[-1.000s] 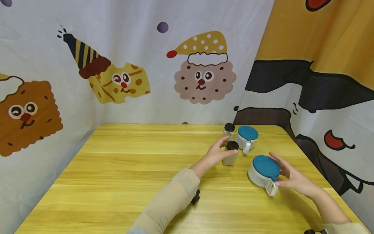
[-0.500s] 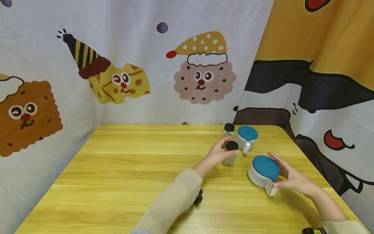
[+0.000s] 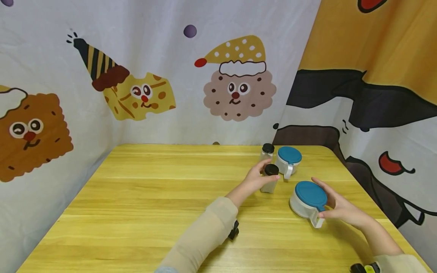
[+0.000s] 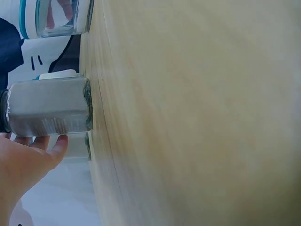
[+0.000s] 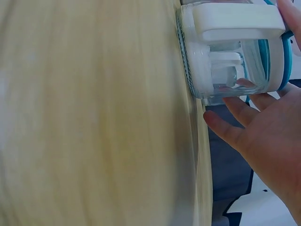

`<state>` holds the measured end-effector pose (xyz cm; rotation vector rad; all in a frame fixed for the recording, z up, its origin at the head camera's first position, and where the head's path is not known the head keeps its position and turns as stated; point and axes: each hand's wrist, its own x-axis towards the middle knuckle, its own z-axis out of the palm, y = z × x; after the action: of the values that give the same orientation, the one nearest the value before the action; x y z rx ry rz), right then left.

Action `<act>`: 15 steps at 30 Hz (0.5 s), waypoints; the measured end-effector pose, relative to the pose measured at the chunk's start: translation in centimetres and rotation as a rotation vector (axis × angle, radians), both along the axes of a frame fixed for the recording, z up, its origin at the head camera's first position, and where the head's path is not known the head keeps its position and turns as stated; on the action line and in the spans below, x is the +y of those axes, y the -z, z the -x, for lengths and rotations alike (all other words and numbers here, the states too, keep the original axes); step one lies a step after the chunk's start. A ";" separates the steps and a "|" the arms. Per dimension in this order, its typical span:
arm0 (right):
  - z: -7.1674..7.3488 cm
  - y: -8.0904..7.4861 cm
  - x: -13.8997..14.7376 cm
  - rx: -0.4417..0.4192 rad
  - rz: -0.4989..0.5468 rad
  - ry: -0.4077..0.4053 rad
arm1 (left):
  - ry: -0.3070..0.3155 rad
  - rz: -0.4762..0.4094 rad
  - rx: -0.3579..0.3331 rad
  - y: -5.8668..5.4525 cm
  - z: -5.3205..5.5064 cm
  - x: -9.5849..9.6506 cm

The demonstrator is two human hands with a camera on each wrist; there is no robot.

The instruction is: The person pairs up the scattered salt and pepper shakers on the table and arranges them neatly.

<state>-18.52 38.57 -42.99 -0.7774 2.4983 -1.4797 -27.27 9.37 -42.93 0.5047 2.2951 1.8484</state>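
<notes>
Toward the right side of the yellow wood-grain tabletop point(image 3: 164, 197), four lidded vessels are set upright. At the back, a small clear jar with a round black lid point(image 3: 268, 149) is placed just beside a glass canister with a round blue lid and a white handle point(image 3: 289, 155). Nearer the person, both kinds are repeated: a greyish, flat-sided glass jar with a round black lid point(image 3: 269, 186), and a low glass canister with a flat blue lid point(image 3: 310, 194).

The nearer jar is bracketed by the left hand point(image 3: 250, 181), its thumb laid across the front just below the lid and its fingertips set against the side; thumb and fingers are held apart, not curled tight. The low canister is met from the right by the right hand point(image 3: 341, 208), its fingers spread along the side and its thumb brought to the white handle point(image 3: 317, 221). Both bases are shown on the tabletop. How firmly either vessel is pressed cannot be fairly judged, since the thumbs are hidden or cut off in the wrist views.

The step in hand is best judged as the taking of hold, with one hand given to each nearer vessel. For the next move, an even grip would be called for: the narrow jar kept from tipping, the canister steadied by wall and handle together.
</notes>
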 end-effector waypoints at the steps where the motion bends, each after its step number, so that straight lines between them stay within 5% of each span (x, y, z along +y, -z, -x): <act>1: 0.0 0.0 0.0 0.000 0.003 -0.002 | 0.000 -0.002 0.000 0.0 0.0 0.0; 15: 0.2 0.3 -0.3 -0.025 0.026 0.004 | 0.027 -0.040 0.006 0.4 0.3 -0.3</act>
<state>-18.72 38.31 -43.25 -0.7540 2.4690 -1.5159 -27.54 9.09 -43.33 0.5445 2.2479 1.8869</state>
